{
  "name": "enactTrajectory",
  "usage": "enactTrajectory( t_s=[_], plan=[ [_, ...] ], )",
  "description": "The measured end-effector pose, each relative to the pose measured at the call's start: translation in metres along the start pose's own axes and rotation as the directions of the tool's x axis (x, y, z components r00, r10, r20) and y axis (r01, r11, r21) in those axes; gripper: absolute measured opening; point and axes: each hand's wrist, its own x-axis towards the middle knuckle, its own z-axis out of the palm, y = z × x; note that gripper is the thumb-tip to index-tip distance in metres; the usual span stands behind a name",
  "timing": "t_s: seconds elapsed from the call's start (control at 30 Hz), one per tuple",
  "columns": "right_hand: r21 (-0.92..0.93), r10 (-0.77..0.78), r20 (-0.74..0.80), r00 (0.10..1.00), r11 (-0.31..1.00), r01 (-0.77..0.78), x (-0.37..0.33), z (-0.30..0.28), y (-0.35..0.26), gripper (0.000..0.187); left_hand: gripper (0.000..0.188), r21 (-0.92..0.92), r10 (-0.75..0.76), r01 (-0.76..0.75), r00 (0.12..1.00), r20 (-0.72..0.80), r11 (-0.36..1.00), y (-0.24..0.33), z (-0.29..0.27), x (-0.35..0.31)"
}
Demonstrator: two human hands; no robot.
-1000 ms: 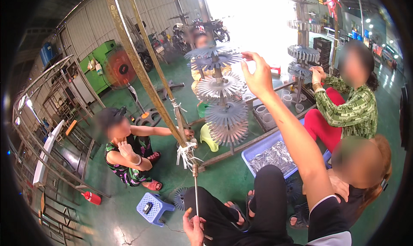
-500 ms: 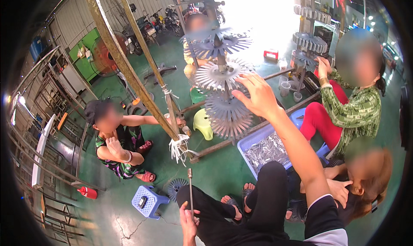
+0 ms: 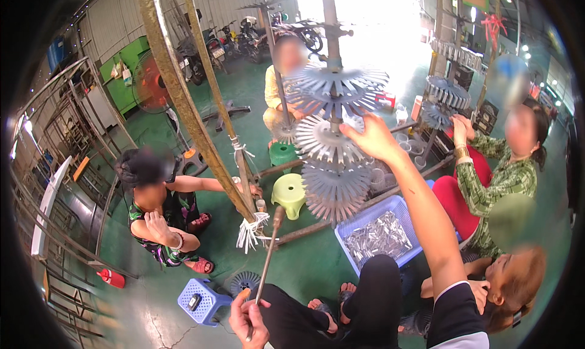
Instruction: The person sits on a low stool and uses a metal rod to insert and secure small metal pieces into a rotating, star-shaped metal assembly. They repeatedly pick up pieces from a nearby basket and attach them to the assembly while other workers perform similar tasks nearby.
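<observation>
- The person's left hand (image 3: pixel 248 318), low in the frame, is clenched around a thin metal rod (image 3: pixel 266 257) that slants up toward the foot of a leaning yellow pole (image 3: pixel 189 111), where white ties (image 3: pixel 251 232) hang.
- The right hand (image 3: pixel 373 138) is raised at arm's length, fingers spread and unclenched, touching the edge of a tiered rack of radiating metal spokes (image 3: pixel 332 166); whether it pinches anything cannot be told.
- Just below that rack, on the green floor (image 3: pixel 304 263), sits a blue plastic crate (image 3: pixel 381 236) filled with small silvery parts.
- A lime-green stool (image 3: pixel 289 193) stands beside the rack's base; a blue stool (image 3: pixel 201 300) sits near the left hand.
- A seated person in a dark floral top (image 3: pixel 159 218) reaches toward the yellow pole from the left.
- To the right, a person in a green patterned shirt (image 3: pixel 496 178) works at a second spoked rack (image 3: pixel 445 99).
- Another person crouches at the lower right, hand to ear.
- A red fan (image 3: pixel 149 81) and parked motorbikes (image 3: pixel 213 44) line the background.
</observation>
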Motion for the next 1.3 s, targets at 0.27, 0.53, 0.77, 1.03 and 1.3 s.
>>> enactTrajectory(
  t_s=[0.27, 0.53, 0.77, 1.03, 1.3],
  plan=[
    [0.02, 0.118, -0.057, 0.991, 0.993, -0.117, 0.027, 0.048, -0.021, 0.062, 0.033, -0.202, 0.084, -0.111, 0.987, -0.136, 0.973, 0.021, 0.006, 0.022],
    [-0.219, 0.014, -0.169, 0.985, 0.974, -0.052, 0.057, 0.078, 0.06, 0.031, 0.036, -0.516, 0.04, -0.035, 0.999, -0.002, 0.856, 0.039, 0.025, 0.024],
    [-0.153, -0.113, -0.103, 0.988, 0.983, 0.097, 0.056, 0.089, 0.037, 0.032, 0.027, -0.317, 0.198, -0.178, 0.98, 0.032, 0.932, 0.056, 0.035, 0.052],
    [-0.529, -0.525, -0.018, 0.851, 0.727, 0.437, 0.051, 0.079, 0.042, 0.033, 0.024, -0.259, 0.276, -0.263, 0.961, 0.014, 0.929, 0.08, 0.066, 0.064],
    [-0.295, -0.296, 0.023, 0.955, 0.911, 0.289, 0.044, 0.068, 0.027, 0.027, 0.02, -0.104, 0.303, -0.299, 0.953, 0.024, 0.948, 0.101, 0.096, 0.079]
  ],
)
